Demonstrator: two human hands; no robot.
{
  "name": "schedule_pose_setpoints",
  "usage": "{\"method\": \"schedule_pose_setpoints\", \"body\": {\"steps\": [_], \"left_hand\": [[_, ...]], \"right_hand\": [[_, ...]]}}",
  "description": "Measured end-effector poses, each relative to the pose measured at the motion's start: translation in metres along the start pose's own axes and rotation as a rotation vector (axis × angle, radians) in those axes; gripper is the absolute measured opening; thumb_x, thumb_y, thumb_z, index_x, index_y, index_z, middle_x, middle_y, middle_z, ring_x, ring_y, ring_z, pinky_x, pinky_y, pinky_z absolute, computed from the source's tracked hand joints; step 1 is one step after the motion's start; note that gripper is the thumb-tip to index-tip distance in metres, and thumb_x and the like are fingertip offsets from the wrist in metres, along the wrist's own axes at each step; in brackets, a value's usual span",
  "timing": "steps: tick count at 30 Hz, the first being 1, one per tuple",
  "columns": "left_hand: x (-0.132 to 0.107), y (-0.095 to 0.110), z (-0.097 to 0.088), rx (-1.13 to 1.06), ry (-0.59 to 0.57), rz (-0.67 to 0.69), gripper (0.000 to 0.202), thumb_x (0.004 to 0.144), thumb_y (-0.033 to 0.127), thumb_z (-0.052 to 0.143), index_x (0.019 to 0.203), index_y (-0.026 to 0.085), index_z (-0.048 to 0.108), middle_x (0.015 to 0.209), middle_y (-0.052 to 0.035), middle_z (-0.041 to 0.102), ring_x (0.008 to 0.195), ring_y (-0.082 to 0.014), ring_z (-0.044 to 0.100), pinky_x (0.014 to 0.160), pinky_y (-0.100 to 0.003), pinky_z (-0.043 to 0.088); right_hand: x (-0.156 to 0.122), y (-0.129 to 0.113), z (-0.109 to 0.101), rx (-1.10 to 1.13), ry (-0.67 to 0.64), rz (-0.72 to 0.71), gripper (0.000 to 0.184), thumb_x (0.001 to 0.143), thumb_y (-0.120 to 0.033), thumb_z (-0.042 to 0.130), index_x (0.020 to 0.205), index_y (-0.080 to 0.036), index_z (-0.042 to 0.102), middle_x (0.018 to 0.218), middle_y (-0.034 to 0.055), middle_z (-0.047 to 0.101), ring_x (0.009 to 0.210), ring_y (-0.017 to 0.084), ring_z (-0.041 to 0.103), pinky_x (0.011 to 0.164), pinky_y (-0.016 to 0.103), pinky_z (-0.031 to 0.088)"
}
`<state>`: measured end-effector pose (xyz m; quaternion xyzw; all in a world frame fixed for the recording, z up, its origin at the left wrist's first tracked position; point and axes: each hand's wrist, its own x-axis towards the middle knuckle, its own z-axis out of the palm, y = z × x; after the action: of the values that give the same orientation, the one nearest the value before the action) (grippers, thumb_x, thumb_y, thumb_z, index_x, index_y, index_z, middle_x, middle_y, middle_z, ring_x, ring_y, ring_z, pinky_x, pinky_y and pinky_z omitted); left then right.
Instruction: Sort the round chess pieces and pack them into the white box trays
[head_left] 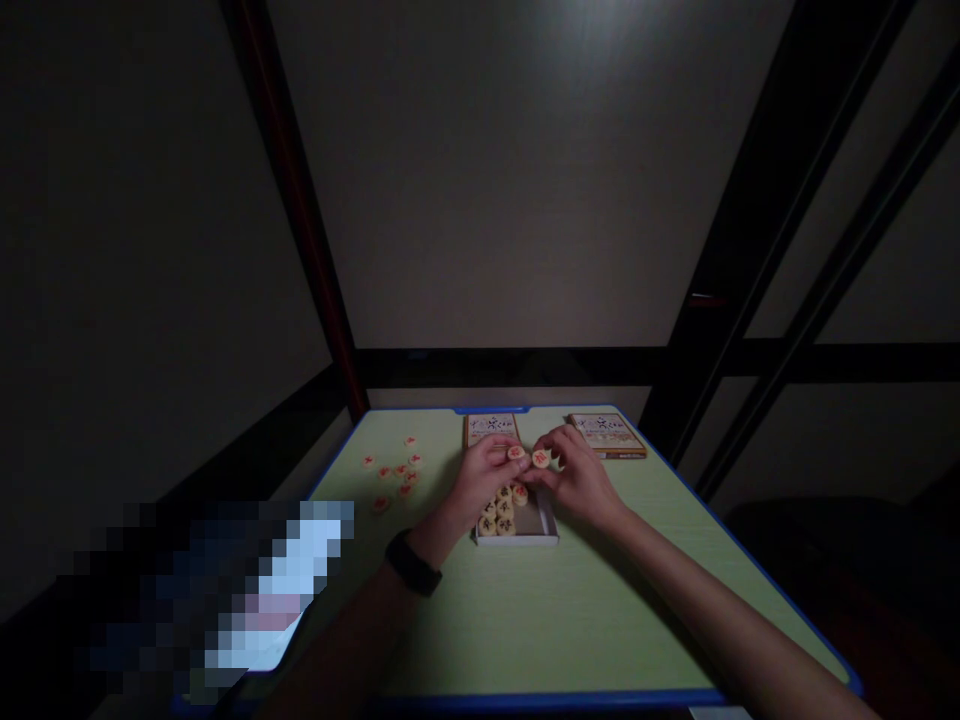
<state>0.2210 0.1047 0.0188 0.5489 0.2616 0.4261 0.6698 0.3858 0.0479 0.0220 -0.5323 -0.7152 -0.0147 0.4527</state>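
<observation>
My left hand (pixel 484 472), with a dark band on its wrist, pinches a round Chinese chess piece (pixel 516 453) marked in red. Close beside it, my right hand (pixel 577 475) grips another red-marked Chinese chess piece (pixel 541 459) between thumb and fingers. Both hands are above an open shallow box (pixel 538 522). Black-marked pieces (pixel 505 525) fill the box's left part, and a red-marked piece (pixel 520 494) lies near its middle. The left hand hides part of the box's far left side.
Several loose red-marked pieces (pixel 406 477) lie scattered on the left of the green table (pixel 600 620). Two flat printed boxes or lids stand at the back, one behind my left hand (pixel 491 427) and one at right (pixel 611 434). A pixelated bright patch (pixel 277 590) covers the left edge.
</observation>
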Motion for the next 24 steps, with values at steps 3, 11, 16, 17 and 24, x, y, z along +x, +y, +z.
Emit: {"method": "schedule_pose_setpoints", "body": {"steps": [3, 11, 16, 17, 24], "left_hand": [[-0.004, -0.001, 0.003, -0.040, -0.040, -0.040, 0.049, 0.062, 0.035, 0.088, 0.094, 0.017, 0.055, 0.083, -0.0044, 0.073, 0.069, -0.0152, 0.070, 0.066, -0.026, 0.056], [-0.002, 0.001, 0.000, -0.024, -0.005, -0.027, 0.056, 0.055, 0.038, 0.092, 0.090, 0.018, 0.052, 0.076, -0.0011, 0.071, 0.063, -0.0152, 0.070, 0.061, -0.026, 0.056], [0.003, -0.003, -0.006, 0.044, -0.006, -0.033, 0.052, 0.054, 0.036, 0.092, 0.086, 0.018, 0.054, 0.069, 0.0010, 0.069, 0.061, -0.0152, 0.069, 0.064, -0.028, 0.057], [0.004, -0.005, -0.006, 0.060, -0.001, -0.032, 0.050, 0.056, 0.036, 0.091, 0.086, 0.017, 0.055, 0.069, 0.0010, 0.069, 0.061, -0.0153, 0.069, 0.063, -0.028, 0.057], [0.014, -0.008, -0.012, 0.197, 0.110, 0.088, 0.036, 0.057, 0.018, 0.087, 0.079, 0.016, 0.059, 0.071, -0.0005, 0.070, 0.068, -0.0147, 0.069, 0.066, -0.024, 0.055]], "right_hand": [[-0.001, -0.005, 0.004, 0.031, 0.027, 0.015, 0.021, 0.086, -0.040, 0.068, 0.085, -0.021, 0.059, 0.088, 0.0050, 0.059, 0.080, 0.020, 0.057, 0.072, 0.031, 0.049], [-0.002, -0.010, -0.002, -0.006, -0.117, -0.084, 0.015, 0.091, -0.034, 0.062, 0.097, -0.020, 0.064, 0.093, 0.0061, 0.064, 0.086, 0.020, 0.062, 0.077, 0.031, 0.049], [0.002, -0.016, -0.016, -0.250, -0.303, -0.113, 0.017, 0.095, -0.028, 0.054, 0.094, -0.018, 0.068, 0.090, 0.0068, 0.067, 0.082, 0.019, 0.063, 0.072, 0.028, 0.045], [0.003, -0.017, -0.017, -0.299, -0.332, -0.100, 0.019, 0.095, -0.029, 0.054, 0.093, -0.018, 0.068, 0.089, 0.0068, 0.068, 0.081, 0.018, 0.063, 0.070, 0.027, 0.043], [0.007, -0.027, -0.026, -0.522, -0.583, 0.000, 0.021, 0.089, -0.036, 0.059, 0.082, -0.021, 0.072, 0.081, 0.0055, 0.072, 0.069, 0.018, 0.065, 0.060, 0.027, 0.035]]}}
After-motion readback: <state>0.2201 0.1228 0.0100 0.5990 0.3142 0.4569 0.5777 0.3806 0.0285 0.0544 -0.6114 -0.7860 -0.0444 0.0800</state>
